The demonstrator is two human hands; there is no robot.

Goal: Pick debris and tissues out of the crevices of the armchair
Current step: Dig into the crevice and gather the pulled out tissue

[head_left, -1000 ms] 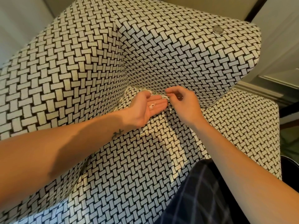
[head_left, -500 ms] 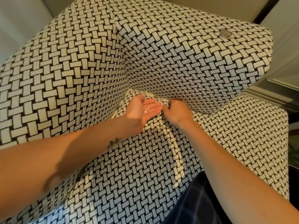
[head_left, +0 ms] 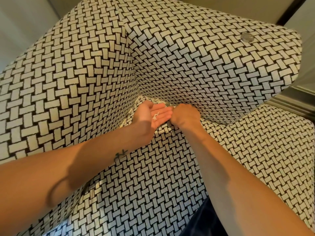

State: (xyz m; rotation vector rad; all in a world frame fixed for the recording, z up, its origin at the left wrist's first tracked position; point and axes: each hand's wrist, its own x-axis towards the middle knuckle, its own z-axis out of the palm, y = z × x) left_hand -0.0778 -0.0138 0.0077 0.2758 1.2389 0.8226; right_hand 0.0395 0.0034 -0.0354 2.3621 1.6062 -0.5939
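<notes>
Since a second ago our right hand (head_left: 185,116) has come down from a raised pinch and now sits low at the seam, and the view has drawn nearer to the corner. Its back faces us and its fingers are curled under, out of sight, so we cannot tell whether they pinch anything. It touches the fingertips of our left hand (head_left: 150,119), which lies palm up with straight fingers just beside it. A few white scraps (head_left: 156,116) rest on that flat palm. Both forearms reach in from the lower edge, the left one carrying a small dark mark (head_left: 120,154) near the wrist.

Just beyond the two hands, pale tissue bits (head_left: 158,100) are lodged in the crevice where the right-hand panel meets the seat cushion (head_left: 153,176). The right hand covers the seam next to them. On top of the right-hand panel, well apart from the hands, lies a small round disc (head_left: 247,37), too blurred for us to name.

The armchair (head_left: 85,74) is covered all over in a black and cream basket-weave cloth. Its two upright panels join in a corner directly above the hands. A dark checked cloth (head_left: 204,222) shows at the bottom edge, between our arms. A plain pale wall (head_left: 25,19) stands behind the chair at left, and a stepped moulding (head_left: 289,106) runs along the right.
</notes>
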